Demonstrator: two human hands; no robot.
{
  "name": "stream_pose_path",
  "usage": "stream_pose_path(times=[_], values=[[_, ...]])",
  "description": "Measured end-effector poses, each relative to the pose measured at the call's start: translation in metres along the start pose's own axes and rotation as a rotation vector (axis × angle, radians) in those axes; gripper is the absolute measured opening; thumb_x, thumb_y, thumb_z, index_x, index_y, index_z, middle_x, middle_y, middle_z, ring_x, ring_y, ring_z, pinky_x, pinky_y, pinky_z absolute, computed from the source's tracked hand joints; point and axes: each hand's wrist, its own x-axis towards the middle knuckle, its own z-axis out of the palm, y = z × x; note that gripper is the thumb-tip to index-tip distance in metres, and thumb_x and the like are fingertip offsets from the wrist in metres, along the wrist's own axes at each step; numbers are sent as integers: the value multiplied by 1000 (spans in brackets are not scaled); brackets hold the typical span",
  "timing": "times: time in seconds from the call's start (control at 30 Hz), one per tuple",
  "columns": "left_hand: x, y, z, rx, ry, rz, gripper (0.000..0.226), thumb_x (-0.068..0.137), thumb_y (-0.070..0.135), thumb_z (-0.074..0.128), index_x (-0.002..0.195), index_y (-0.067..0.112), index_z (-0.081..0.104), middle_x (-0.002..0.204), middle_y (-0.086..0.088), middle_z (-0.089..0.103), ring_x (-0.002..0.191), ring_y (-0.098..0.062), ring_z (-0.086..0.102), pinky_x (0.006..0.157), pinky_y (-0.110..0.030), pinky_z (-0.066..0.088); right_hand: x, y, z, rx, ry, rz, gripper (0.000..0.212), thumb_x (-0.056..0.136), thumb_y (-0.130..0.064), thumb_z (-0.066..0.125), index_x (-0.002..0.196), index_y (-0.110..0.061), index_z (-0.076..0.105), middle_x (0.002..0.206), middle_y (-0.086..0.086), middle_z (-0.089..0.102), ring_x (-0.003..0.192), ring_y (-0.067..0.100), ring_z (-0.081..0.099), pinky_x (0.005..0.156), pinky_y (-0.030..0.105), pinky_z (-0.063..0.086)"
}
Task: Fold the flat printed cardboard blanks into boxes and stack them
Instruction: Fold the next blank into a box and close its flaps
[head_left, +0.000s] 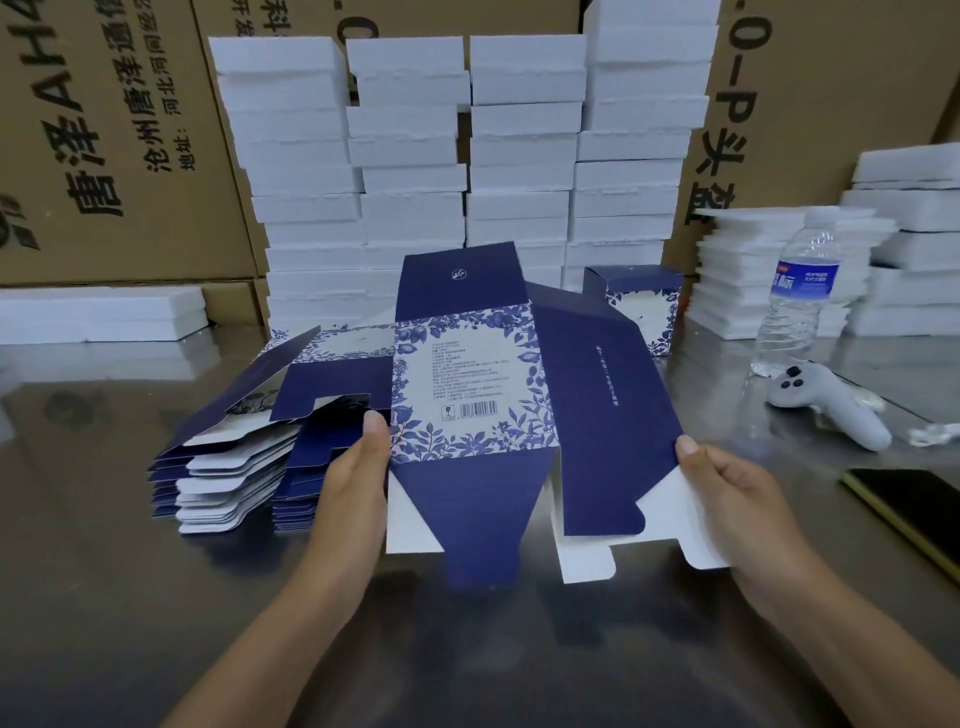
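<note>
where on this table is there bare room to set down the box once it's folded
Bare steel table lies left of the flat blank pile, and near the front edge between the forearms. The right side is crowded: controller, phone, water bottle. A finished box stands behind the held blank.

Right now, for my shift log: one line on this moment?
left hand: holds blank | right hand: holds blank | state: unfolded | folded box: behind

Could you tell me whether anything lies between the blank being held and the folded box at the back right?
Nothing visible does. Both hands, left hand and right hand, hold the blank; behind its right panel the folded box stands directly beyond.
</note>
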Motion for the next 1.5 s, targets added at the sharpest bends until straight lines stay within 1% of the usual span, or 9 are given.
stream_pose_path(times=[0.33,0.43,0.53,0.63,0.73,0.97,1.17,1.33,1.5], values=[[-3,7,-4,7,-149,120,33,85,50,44,83,36,75,89,7,75,84,-9,71,66,-18,52,-4,5,3,-271,30,-245,14,95,-24,50,98,-12,58,78,-1,65,63,10,57,58,15,44],[-4,9,-5,-35,-216,88,36,80,55,47,92,34,74,96,3,75,90,-14,71,70,-21,54,-7,11,4,-433,-144,-322,46,91,-34,53,134,-38,37,116,-9,59,103,2,57,89,22,45],[-7,10,-6,-56,-242,55,38,79,57,49,95,33,74,99,1,74,94,-16,70,79,-33,52,-7,14,5,-528,-281,-350,82,70,-71,47,143,-44,20,142,-29,21,122,-30,16,94,-3,20],[-8,11,-4,-86,-242,10,32,80,52,50,92,34,75,95,0,75,86,-14,72,70,-28,53,-10,16,8,-607,-407,-310,94,54,-90,47,133,-62,6,143,-39,-1,131,-23,1,107,16,19],[-8,11,-2,-141,-202,-32,29,92,38,49,86,32,76,90,-2,75,78,-13,72,59,-22,52,-13,14,9,-628,-469,-312,98,49,-87,56,128,-66,1,144,-40,5,138,-11,5,115,30,19],[-10,10,2,-237,-241,-74,42,87,42,46,104,11,68,107,-6,72,101,-20,68,84,-37,52,-21,10,15,-588,-553,-331,123,48,-74,72,142,-54,-5,146,-40,9,135,-14,15,113,30,29],[-12,-2,6,-18,-392,39,30,91,24,49,121,26,56,124,11,63,118,-6,57,90,-27,46,-24,0,23,-326,-468,-343,80,77,-72,49,143,-54,8,136,-47,30,123,-24,29,91,0,35],[-8,-16,1,470,-444,130,85,95,-7,34,118,74,32,133,17,49,125,18,34,86,-2,38,-28,-2,25,-213,-413,-257,58,83,-70,39,136,-53,21,120,-55,35,110,-34,31,76,-10,28],[-9,-21,-3,565,-558,150,99,91,-7,44,126,78,7,126,35,52,122,22,36,93,1,32,-30,-6,25,-182,-404,-226,46,90,-56,35,134,-50,26,122,-51,40,114,-29,34,80,-8,28]])
